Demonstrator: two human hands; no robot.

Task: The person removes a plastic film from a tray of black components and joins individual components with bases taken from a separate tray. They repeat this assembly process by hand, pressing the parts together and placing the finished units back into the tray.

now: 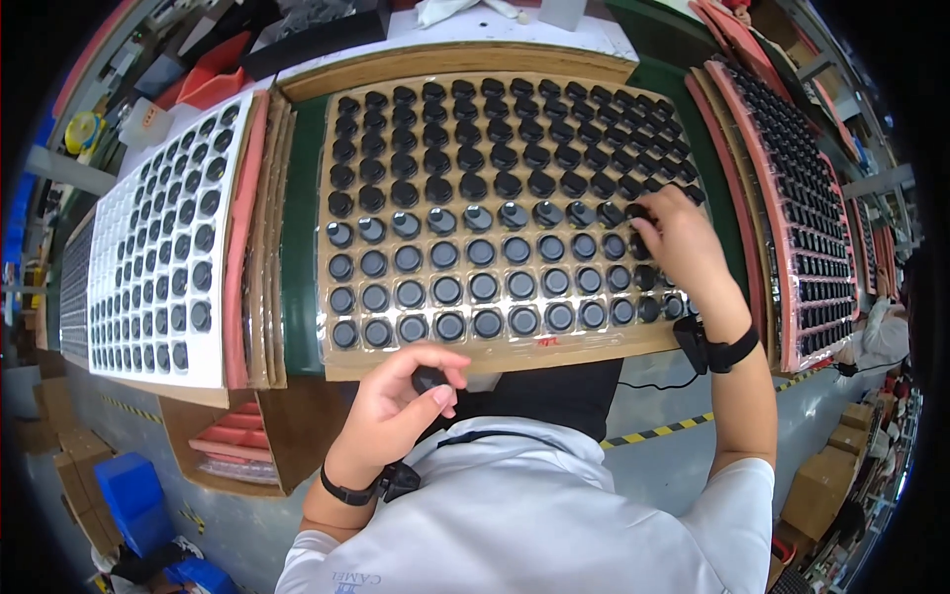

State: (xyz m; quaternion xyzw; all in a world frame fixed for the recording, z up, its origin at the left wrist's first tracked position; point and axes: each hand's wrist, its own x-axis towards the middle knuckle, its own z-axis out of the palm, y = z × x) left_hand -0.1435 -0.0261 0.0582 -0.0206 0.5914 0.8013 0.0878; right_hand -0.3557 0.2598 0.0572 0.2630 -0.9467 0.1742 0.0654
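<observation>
In front of me lies a clear blister tray [465,344] on brown cardboard, filled with rows of small round black caps. The far rows hold caps with raised, knob-like tops [470,158]; the near rows show flat round faces [483,286]. My right hand [681,243] is over the tray's right side, thumb and fingers pinched on a black cap [637,212]. At the near edge, my left hand [401,401] is curled around a small black piece [428,378], mostly hidden by the fingers. Both wrists wear black bands with a small device.
A white tray of black caps [203,371] leans at the left beside pink and brown sheets [259,247]. More caps fill a tilted tray [792,198] at the right. A cardboard box [178,436] stands below left, with a blue bin [134,495] beyond it.
</observation>
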